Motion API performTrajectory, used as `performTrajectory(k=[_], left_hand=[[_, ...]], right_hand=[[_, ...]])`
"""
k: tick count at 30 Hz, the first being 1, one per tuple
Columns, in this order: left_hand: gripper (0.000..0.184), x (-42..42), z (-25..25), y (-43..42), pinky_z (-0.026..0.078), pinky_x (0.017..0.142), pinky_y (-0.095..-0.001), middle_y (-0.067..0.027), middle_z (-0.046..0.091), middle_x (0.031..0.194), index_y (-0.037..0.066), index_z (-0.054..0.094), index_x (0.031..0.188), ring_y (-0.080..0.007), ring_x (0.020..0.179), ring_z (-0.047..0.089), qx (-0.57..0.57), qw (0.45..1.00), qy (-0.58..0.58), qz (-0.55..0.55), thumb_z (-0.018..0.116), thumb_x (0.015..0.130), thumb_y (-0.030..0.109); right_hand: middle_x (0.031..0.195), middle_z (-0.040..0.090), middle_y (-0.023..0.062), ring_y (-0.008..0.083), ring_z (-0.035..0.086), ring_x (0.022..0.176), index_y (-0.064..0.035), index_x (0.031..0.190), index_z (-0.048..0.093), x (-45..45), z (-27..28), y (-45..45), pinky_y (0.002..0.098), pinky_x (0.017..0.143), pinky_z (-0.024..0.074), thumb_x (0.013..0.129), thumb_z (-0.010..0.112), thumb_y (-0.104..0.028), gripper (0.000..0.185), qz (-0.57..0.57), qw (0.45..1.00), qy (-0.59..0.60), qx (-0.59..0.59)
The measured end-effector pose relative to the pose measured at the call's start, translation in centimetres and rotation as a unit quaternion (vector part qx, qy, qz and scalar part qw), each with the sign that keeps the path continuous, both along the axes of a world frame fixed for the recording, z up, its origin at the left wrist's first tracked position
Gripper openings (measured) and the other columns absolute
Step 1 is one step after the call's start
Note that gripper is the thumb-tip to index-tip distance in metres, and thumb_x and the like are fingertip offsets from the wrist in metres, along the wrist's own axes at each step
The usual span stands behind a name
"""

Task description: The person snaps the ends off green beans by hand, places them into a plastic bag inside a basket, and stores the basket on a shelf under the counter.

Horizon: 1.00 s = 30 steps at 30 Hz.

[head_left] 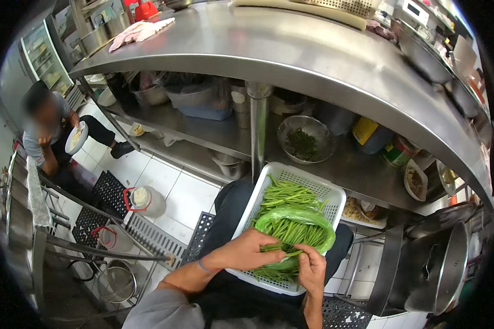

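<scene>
A white perforated basket [328,190] rests on my lap between my knees, with loose green beans [285,194] piled in its far part. In its near part lies an open green plastic bag [328,236], full of more green beans. My left hand [250,249] is over the near side of the bag, its thumb and fingers closed on a few green beans. Facing it, my right hand [312,267] pinches the beans at their other end. The fingertips of both hands are close together. Some beans lie beneath my hands in the basket.
A steel worktable [258,41] stands in front, its lower shelf holding a bowl of green leaves [301,142] and tubs. At left, a seated person [44,126] holds a white bowl [77,137]. A big dark pot [433,268] is to the right; a white container [148,202] stands on the floor.
</scene>
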<state>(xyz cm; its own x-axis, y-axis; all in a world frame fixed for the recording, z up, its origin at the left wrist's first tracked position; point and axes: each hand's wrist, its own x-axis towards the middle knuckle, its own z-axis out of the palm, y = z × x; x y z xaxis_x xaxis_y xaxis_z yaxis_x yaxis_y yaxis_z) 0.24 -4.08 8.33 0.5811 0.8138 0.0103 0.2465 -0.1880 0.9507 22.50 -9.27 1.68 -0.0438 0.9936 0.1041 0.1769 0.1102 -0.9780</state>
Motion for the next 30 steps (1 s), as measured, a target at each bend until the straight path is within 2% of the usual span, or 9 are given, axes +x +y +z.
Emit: performTrajectory(k=[1,4,7,8,11,17,23,26,30], left_hand=[[0.020,-0.2,-0.2,0.0,0.045,0.055,-0.0301,-0.0097,0.064,0.065,-0.001,0.068,0.082,-0.0124,0.058,0.060,-0.024,1.000,-0.010,-0.003,0.071,0.089,0.017],[0.020,-0.8,-1.2,-0.1,0.048,0.062,-0.0268,-0.0074,0.070,0.075,-0.002,0.071,0.093,-0.0088,0.069,0.061,-0.098,0.992,-0.028,-0.075,0.069,0.092,0.018],[0.024,-0.3,-1.0,-0.4,0.048,0.067,-0.0256,-0.0063,0.071,0.081,-0.002,0.071,0.096,-0.0083,0.074,0.062,-0.160,0.966,-0.095,-0.180,0.067,0.095,0.022],[0.028,-0.1,-1.6,-0.1,0.049,0.070,-0.0259,-0.0064,0.072,0.084,-0.002,0.070,0.100,-0.0082,0.078,0.062,-0.165,0.959,-0.062,-0.220,0.066,0.096,0.025],[0.030,1.7,-3.0,-0.7,0.044,0.059,-0.0242,-0.0029,0.066,0.072,0.000,0.071,0.094,-0.0058,0.067,0.057,-0.178,0.968,-0.080,-0.155,0.064,0.097,0.030],[0.032,2.0,-3.0,-0.1,0.023,0.042,-0.0211,0.0067,0.046,0.055,0.007,0.066,0.079,-0.0017,0.045,0.036,-0.402,0.905,-0.126,-0.060,0.064,0.096,0.034],[0.028,1.0,-4.1,0.3,0.026,0.040,-0.0218,0.0054,0.050,0.056,0.005,0.065,0.079,-0.0025,0.043,0.038,-0.418,0.899,-0.131,-0.027,0.065,0.095,0.028],[0.032,1.3,-4.0,0.1,0.018,0.037,-0.0233,0.0085,0.038,0.048,0.005,0.060,0.077,-0.0021,0.037,0.029,-0.408,0.903,-0.135,-0.008,0.064,0.097,0.030],[0.027,1.0,-3.7,0.3,0.028,0.040,-0.0214,0.0048,0.052,0.057,0.005,0.065,0.079,-0.0025,0.043,0.040,-0.424,0.894,-0.140,-0.025,0.066,0.094,0.028]], right_hand=[[0.079,0.061,0.0009,0.0064,0.048,0.066,0.0018,0.105,0.067,0.3,-0.2,0.1,0.0224,0.058,0.0378,0.099,0.060,-0.024,0.028,-0.002,1.000,0.005,-0.005],[0.079,0.062,0.0006,0.0063,0.050,0.065,0.0017,0.103,0.068,0.9,-0.3,0.2,0.0221,0.057,0.0385,0.098,0.061,-0.026,0.029,0.007,1.000,0.006,0.002],[0.078,0.066,0.0047,0.0119,0.059,0.070,0.0005,0.099,0.069,1.0,-0.3,0.2,0.0271,0.064,0.0465,0.097,0.062,-0.017,0.019,0.032,0.999,0.033,0.018],[0.079,0.068,0.0066,0.0135,0.062,0.071,0.0012,0.097,0.069,1.2,-1.0,0.0,0.0277,0.065,0.0480,0.096,0.062,-0.015,0.018,0.054,0.996,0.068,-0.013],[0.082,0.070,0.0090,0.0149,0.064,0.073,0.0013,0.097,0.069,0.9,-0.7,-0.3,0.0286,0.067,0.0494,0.094,0.063,-0.012,0.015,0.094,0.994,0.057,-0.028],[0.082,0.070,0.0104,0.0151,0.065,0.071,0.0011,0.099,0.070,-0.1,0.2,0.4,0.0276,0.065,0.0497,0.092,0.063,-0.004,0.011,0.022,1.000,0.003,0.015],[0.079,0.070,0.0127,0.0165,0.065,0.067,0.0008,0.100,0.070,0.2,0.0,0.9,0.0286,0.062,0.0495,0.091,0.061,-0.001,0.013,0.009,0.998,-0.050,0.020],[0.077,0.069,0.0142,0.0185,0.065,0.064,0.0009,0.099,0.070,-0.2,0.1,1.2,0.0290,0.060,0.0494,0.091,0.060,0.000,0.013,0.012,0.996,-0.078,0.045],[0.075,0.067,0.0146,0.0206,0.065,0.062,0.0014,0.097,0.069,-0.4,-0.3,1.1,0.0301,0.058,0.0491,0.091,0.060,-0.001,0.011,-0.014,0.993,-0.097,0.060]])
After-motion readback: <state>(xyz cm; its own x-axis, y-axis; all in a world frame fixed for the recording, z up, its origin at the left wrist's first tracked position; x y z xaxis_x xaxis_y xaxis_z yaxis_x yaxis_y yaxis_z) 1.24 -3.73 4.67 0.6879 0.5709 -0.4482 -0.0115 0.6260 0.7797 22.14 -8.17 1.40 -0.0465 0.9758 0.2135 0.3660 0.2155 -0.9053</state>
